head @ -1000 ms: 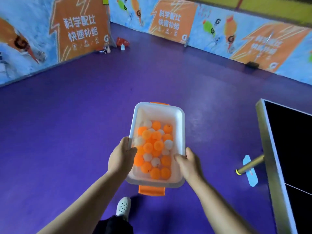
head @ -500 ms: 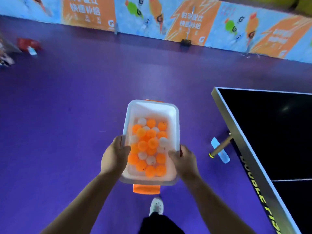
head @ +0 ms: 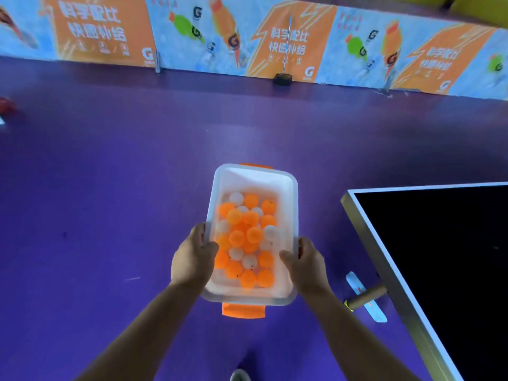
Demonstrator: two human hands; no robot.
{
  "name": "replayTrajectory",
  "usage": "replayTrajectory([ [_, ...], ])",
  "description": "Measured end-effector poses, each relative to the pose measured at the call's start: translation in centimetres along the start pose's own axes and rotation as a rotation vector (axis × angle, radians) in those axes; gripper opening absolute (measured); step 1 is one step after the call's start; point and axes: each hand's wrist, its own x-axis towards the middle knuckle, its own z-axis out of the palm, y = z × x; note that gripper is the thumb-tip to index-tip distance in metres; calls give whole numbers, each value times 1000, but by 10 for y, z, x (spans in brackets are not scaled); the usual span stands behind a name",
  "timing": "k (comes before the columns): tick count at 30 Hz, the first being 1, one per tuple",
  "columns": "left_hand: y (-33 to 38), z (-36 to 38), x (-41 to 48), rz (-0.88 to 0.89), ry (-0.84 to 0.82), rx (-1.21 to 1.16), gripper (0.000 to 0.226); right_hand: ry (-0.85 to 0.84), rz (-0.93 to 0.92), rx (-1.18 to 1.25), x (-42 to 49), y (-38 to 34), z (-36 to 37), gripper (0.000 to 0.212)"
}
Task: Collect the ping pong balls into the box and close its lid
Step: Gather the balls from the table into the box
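Progress: the collecting stage is judged largely done. The box (head: 255,180) is carried above the floor (head: 110,188) at the centre of the view, and a heap of ping pong balls (head: 244,237) is seen inside it, filling the bottom more than one layer deep. No loose ball is seen on the visible floor; areas outside the view cannot be assessed. The lid is not seen anywhere, so closing is recorded as outstanding.

Grip: the left hand (head: 192,259) is clamped on the long wall at 9 o'clock of the box, thumb hooked over the rim and the remaining fingers curled round the outside. The right hand (head: 305,266) is held likewise at 3 o'clock, thumb laid on the rim. Nothing else is held.

Materials and shapes: the box is a rounded rectangular tub of translucent white plastic with a smooth rolled rim. An orange latch (head: 243,310) is fitted at the 6 o'clock end, and a second is partly seen at 12 o'clock. The balls are smooth matte spheres, mostly orange with some white; dark specks are noted on several.

Surroundings: a dark, metal-edged table tennis table (head: 439,257) is noted at 3 to 4 o'clock, and printed barrier boards (head: 288,42) at 12 o'clock.
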Motion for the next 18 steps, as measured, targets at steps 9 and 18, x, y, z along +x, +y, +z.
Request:
replayTrajectory([
  [9,48,47,200,12,-58,20,27,19,94,-78,191,-51,33,27],
  [18,124,82,437,163,-215,75,23,118,251,12,385,-119,60,26],
])
